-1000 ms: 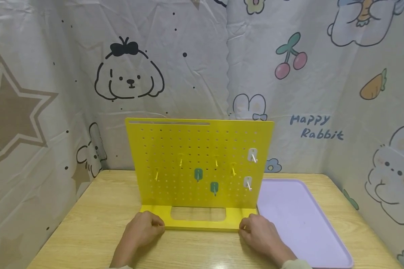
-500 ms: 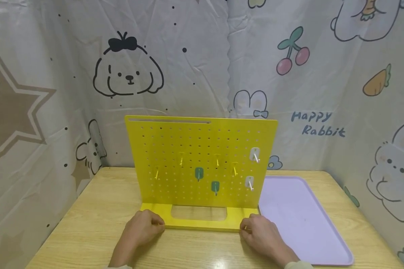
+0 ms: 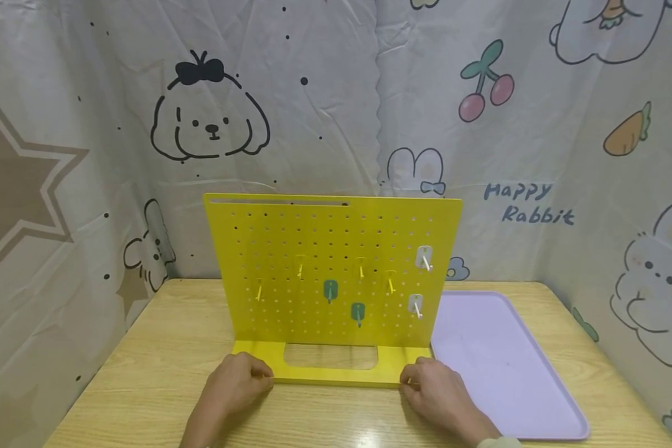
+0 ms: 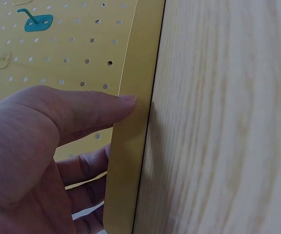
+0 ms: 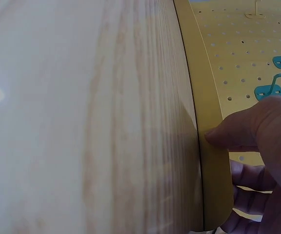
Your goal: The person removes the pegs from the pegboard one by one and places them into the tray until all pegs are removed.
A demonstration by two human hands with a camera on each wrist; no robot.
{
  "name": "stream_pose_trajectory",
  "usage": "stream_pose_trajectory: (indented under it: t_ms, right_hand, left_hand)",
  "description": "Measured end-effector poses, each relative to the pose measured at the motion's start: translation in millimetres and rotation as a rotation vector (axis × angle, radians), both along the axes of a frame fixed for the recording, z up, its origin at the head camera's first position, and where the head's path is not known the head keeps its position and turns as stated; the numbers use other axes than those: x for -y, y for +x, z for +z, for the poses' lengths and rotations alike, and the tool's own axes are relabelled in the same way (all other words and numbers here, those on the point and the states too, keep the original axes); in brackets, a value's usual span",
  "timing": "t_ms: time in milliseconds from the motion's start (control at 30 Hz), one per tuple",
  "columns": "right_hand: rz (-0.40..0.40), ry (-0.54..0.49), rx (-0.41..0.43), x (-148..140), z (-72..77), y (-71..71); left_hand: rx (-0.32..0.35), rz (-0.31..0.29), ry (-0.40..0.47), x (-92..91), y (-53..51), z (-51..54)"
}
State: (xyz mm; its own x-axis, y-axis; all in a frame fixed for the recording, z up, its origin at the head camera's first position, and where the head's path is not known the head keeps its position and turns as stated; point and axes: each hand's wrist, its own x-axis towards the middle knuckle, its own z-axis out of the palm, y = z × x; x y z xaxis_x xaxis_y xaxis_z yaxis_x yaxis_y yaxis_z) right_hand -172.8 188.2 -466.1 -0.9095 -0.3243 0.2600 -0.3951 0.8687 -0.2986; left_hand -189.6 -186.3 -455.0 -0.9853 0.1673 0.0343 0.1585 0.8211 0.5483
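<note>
A yellow pegboard stands upright on its yellow base, with yellow, green and white hooks on its face. The left hand grips the base's front left corner; in the left wrist view the thumb of that hand lies on the base's front edge, fingers behind it. At the front right corner the right hand holds the base; in the right wrist view this hand has its thumb on the edge and its fingers curled at the far side.
A light purple tray lies on the wooden table, right of the pegboard and partly behind its edge. Cloth curtains with cartoon prints hang behind the table and along both sides.
The head view has tilted and shifted slightly. Both hands keep their places at the base corners, and the pegboard appears almost unmoved on the table.
</note>
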Motion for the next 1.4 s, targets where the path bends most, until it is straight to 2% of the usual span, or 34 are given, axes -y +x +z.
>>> stream_pose_trajectory:
  t_ms: [100,233,300,367,467,633,733,833,933,1033,1300,1400]
  right_hand:
    - [0.002,-0.005,0.008,-1,-0.3,-0.6]
    - [0.008,-0.023,0.040,-1,4.1,-1.2]
    - [-0.002,-0.055,0.074,-2,10.7,-2.3]
    - [-0.021,-0.096,0.097,-2,19.7,-4.2]
    - [-0.047,-0.168,0.094,-7,34.6,-8.9]
    - [-0.007,-0.240,-0.062,-21,57.4,-17.0]
    - [0.008,-0.267,-0.164,-28,71.6,-20.1]
    - [0.010,-0.301,-0.250,-33,85.5,-22.4]
    - [0.007,-0.326,-0.338,-37,97.2,-24.7]
    - [-0.005,-0.358,-0.386,-39,106.8,-26.4]
    - [-0.033,-0.425,-0.384,-35,127.8,-28.9]
    - [-0.034,-0.443,-0.386,-31,132.8,-30.0]
  left_hand:
    - [0.007,-0.005,0.014,-0.3,0.5,0.2]
    - [0.059,-0.009,0.100,3.3,-0.8,3.4]
    - [0.067,0.016,0.147,7.3,-3.5,7.0]
    - [0.042,0.061,0.175,12.3,-7.6,11.5]
    - [-0.064,0.142,0.190,19.2,-14.4,19.1]
    - [-0.246,0.290,0.253,26.9,-24.0,27.4]
    - [-0.309,0.375,0.301,28.3,-29.2,27.6]
    - [-0.343,0.433,0.346,27.5,-33.8,27.4]
    - [-0.374,0.458,0.388,26.2,-38.0,27.7]
    - [-0.400,0.478,0.417,25.0,-42.5,28.1]
    - [-0.482,0.507,0.479,24.0,-50.3,23.6]
    - [-0.490,0.504,0.499,23.5,-52.2,21.1]
